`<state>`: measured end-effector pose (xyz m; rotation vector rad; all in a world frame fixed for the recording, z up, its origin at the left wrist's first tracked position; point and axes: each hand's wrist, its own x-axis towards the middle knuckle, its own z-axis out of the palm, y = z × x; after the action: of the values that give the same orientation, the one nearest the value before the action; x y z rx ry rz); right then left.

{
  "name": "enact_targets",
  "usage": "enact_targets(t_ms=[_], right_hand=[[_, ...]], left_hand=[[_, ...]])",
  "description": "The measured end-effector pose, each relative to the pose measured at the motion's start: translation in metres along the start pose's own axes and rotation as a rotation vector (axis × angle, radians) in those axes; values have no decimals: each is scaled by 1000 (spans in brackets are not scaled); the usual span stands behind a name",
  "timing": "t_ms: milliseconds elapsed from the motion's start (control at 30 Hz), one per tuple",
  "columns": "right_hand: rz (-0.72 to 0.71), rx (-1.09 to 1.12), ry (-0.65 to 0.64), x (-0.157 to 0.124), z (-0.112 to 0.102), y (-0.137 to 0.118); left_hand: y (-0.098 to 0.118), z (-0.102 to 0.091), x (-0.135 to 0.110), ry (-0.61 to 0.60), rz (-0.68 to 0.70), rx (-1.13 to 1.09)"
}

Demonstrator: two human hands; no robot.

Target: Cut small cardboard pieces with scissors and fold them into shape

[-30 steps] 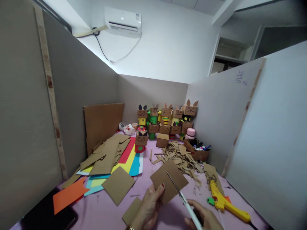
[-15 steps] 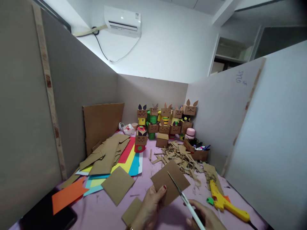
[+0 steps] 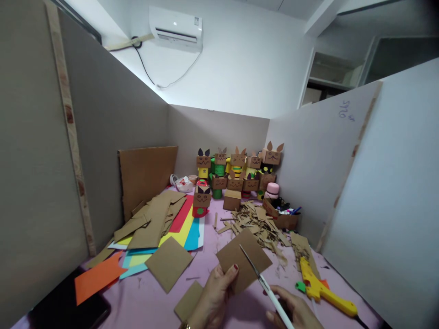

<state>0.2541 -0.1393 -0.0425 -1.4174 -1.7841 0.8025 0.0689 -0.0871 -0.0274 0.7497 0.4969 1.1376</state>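
My left hand (image 3: 219, 292) pinches a brown cardboard square (image 3: 254, 256) by its lower left side, the thumb lying on top. White-handled scissors (image 3: 269, 294) are in my right hand (image 3: 291, 306), its fingers partly hidden behind the handle. The narrow blades lie across the middle of the square and look nearly closed; whether they are cutting into it I cannot tell. A second cardboard square (image 3: 169, 264) lies flat to the left, and a smaller cardboard piece (image 3: 188, 300) is partly behind my left wrist.
Cardboard scraps (image 3: 254, 224) are heaped beyond my hands. A yellow glue gun (image 3: 325, 292) lies at right. Cardboard sheets (image 3: 154, 224) and orange paper (image 3: 98, 277) are at left. Several cat figures (image 3: 201, 201) stand at the back, near a box of pens (image 3: 286, 219).
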Motion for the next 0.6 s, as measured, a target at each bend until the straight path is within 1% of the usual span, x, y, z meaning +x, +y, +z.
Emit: enact_targets(t_ms=[100,167,333,533,600], right_hand=[[-2,-16,26,1,1,4],[-5,-26,44,2,3,9],[-20,-8,67,4,7,17],[-50,53,-15,5,5,15],[-47,55,-20,6,5,14]], left_hand=[[-1,-1,0,-23,-28,-48],[-2,-2,0,-17,-41,-49],[-4,-3,1,-23,-28,-59],[-6,-4,2,-41,-40,-72],[-5,-2,1,-39,-52,-64]])
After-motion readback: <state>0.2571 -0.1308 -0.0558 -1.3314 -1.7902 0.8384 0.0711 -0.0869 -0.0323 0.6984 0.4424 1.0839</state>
